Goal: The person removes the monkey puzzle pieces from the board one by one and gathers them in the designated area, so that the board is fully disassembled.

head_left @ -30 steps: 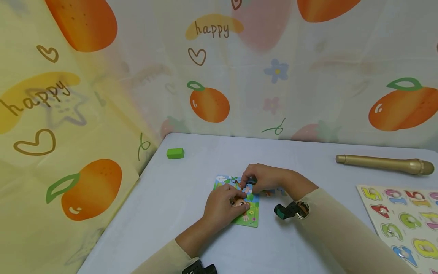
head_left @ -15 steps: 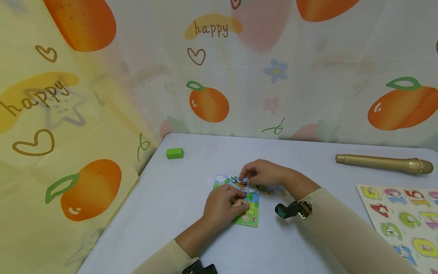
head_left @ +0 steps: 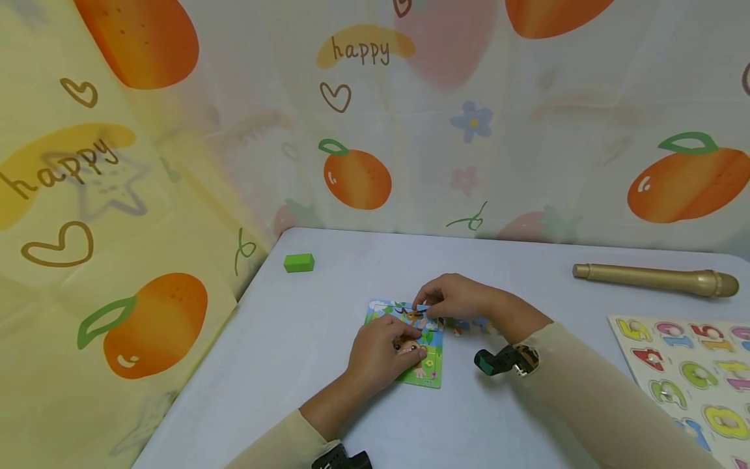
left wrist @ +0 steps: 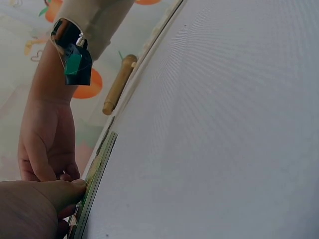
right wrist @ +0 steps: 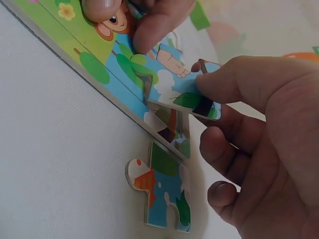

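Note:
A small jigsaw puzzle point(head_left: 434, 365) with a cartoon animal picture lies in its tray on the table. My left hand point(head_left: 383, 352) rests on it, thumb and fingers spread apart and touching the picture. Over the puzzle's far right part, my right hand point(head_left: 454, 296) pinches a puzzle piece point(right wrist: 174, 99) between thumb and fingers. That piece is tilted above the board in the right wrist view, its blue, white and green print showing. Beneath it, part of the tray's printed base is visible. A loose piece point(right wrist: 162, 194) with an orange-striped shape lies beside the tray edge.
A green block point(head_left: 299, 262) sits at the table's back left. The gold toy microphone point(head_left: 655, 280) lies at the back right. Nearer on the right is a number board point(head_left: 662, 352) with coloured numerals. A printed cloth point(head_left: 410, 163) hangs behind the table.
My right hand has risen slightly from the puzzle and shifted a little to the right, uncovering more of the picture. My left hand has stayed in place.

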`<state>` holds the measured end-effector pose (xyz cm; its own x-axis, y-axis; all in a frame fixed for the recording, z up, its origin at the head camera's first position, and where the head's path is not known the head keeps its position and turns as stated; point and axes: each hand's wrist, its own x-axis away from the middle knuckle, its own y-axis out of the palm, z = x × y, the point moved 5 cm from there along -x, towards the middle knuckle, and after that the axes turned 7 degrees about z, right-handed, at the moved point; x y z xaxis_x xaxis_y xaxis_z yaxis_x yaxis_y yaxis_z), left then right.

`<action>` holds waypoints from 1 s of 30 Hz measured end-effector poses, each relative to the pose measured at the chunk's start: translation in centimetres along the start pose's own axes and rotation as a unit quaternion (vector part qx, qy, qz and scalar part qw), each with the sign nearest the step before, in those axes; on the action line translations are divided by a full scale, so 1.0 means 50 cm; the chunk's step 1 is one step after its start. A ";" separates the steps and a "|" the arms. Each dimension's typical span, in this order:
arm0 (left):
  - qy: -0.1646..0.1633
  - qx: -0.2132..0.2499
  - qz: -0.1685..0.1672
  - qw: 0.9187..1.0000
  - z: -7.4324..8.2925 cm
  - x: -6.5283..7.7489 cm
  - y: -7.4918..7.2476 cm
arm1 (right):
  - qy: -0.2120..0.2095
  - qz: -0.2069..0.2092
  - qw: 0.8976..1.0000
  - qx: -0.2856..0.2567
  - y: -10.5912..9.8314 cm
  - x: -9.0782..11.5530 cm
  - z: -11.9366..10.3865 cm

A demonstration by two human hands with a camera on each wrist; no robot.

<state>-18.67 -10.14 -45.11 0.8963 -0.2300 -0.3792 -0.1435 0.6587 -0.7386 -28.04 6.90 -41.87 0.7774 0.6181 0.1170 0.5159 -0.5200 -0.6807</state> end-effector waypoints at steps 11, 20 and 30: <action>-0.003 -0.002 -0.001 1.000 0.000 0.000 0.002 | 0.021 0.032 0.999 -0.027 -0.039 0.030 0.019; -0.010 -0.008 -0.002 1.000 -0.006 0.007 0.001 | 0.035 0.047 0.998 -0.038 -0.078 0.080 0.053; -0.009 0.001 0.001 1.000 -0.005 0.004 0.003 | 0.064 0.048 0.996 -0.039 -0.119 0.160 0.136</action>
<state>-18.64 -10.24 -45.43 0.9036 -0.2148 -0.3706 -0.1453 0.6601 -0.7370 -27.35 18.95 -41.79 0.8614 0.4854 0.1499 0.4601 -0.6203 -0.6353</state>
